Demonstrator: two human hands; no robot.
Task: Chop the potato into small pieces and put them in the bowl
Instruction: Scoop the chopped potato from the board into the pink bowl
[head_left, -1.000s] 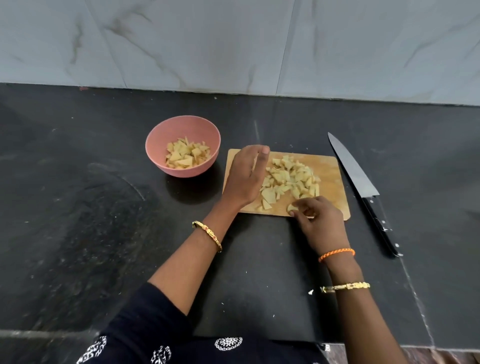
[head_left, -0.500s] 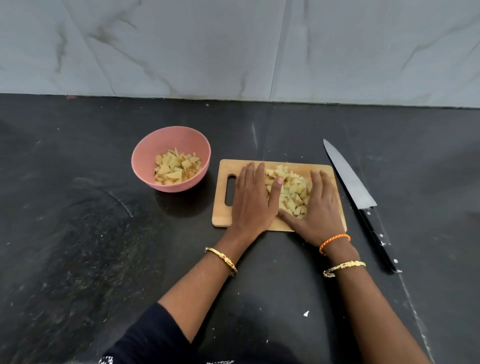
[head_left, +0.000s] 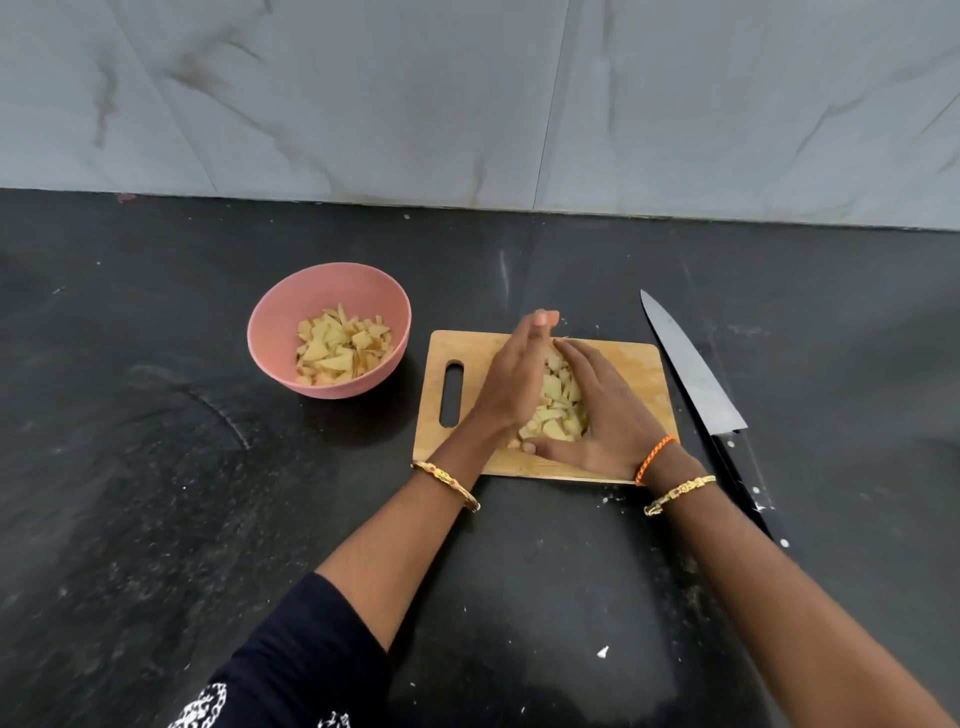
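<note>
A heap of pale chopped potato pieces lies on the wooden cutting board. My left hand stands on edge against the heap's left side, fingers straight. My right hand presses against the heap's right side, fingers straight and meeting the left fingertips at the far end. Together the two hands enclose the pieces. A pink bowl to the left of the board holds more potato pieces.
A large kitchen knife lies on the black counter just right of the board, blade pointing away, black handle toward me. A grey marble wall backs the counter. Small white scraps dot the counter near me.
Both hands have closed in from flat on the board, squeezing the spread pieces into a narrow heap between them. The left hand has turned up on its edge.
</note>
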